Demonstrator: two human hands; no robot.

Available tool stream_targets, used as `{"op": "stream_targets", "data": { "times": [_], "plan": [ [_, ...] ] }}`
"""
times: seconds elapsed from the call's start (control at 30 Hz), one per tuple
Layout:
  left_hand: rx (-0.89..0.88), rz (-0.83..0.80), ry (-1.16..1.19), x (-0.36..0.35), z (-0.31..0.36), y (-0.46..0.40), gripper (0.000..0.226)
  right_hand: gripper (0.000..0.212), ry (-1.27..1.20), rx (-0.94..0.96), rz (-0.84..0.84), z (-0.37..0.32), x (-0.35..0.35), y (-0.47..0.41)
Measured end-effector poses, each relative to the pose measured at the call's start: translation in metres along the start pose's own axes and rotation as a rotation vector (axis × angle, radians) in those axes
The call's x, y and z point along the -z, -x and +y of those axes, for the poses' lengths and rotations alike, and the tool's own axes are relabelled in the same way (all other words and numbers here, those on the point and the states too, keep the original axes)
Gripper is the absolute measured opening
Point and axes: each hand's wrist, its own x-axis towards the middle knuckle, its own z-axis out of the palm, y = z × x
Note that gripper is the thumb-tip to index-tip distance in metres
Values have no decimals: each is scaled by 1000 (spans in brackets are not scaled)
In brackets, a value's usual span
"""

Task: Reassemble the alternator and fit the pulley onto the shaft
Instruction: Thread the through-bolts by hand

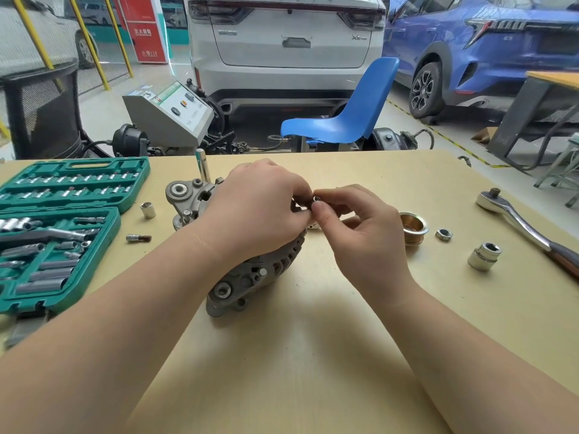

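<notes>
Left hand (260, 208) curled over alternator (250, 277), right hand (354, 227) pinching small metal part (316, 199)

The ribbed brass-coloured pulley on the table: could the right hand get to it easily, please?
Probably yes: the ribbed brass-coloured pulley lies just beside the right hand with nothing between them, though that hand pinches a small metal part it must release first.
</notes>
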Motion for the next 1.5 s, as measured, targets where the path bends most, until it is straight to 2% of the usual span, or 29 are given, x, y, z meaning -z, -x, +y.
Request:
{"op": "stream_targets", "data": {
  "times": [0.1, 0.2, 0.37, 0.6, 0.67, 0.87, 1.03, 1.13, 1.33, 1.5],
  "plan": [
    [1, 12, 14, 0, -1, 0, 14, 5, -30, -51, 18, 1, 0, -1],
    [5, 9, 16, 0, -2, -1, 9, 8, -42, -82, 16, 2, 2, -1],
    [0, -25, 18, 1, -3, -2, 20, 12, -11, -9, 14, 0, 1, 0],
    [13, -16, -4, 1, -1, -1, 16, 5, -8, -42, 40, 0, -1, -1],
    [29, -19, 0, 2, -1, -2, 11, 8, -12, -55, 47, 0, -1, -1],
    [17, -52, -12, 5, 0, -2, 18, 15, 32, 33, 12, -2, -1, 1],
    [33, -27, -10, 3, 1, -1, 15, 4, -3, -40, 51, -1, -1, -1],
    [43, -26, 7, 3, -1, -3, 9, 9, -16, -56, 56, -2, 0, -1],
    [30, -47, 13, 4, 0, -3, 17, 20, 33, 23, 12, -5, -2, 0],
    [35, -29, -6, 3, 1, -2, 15, 7, -11, -33, 54, -4, -4, 0]
  ]
}}
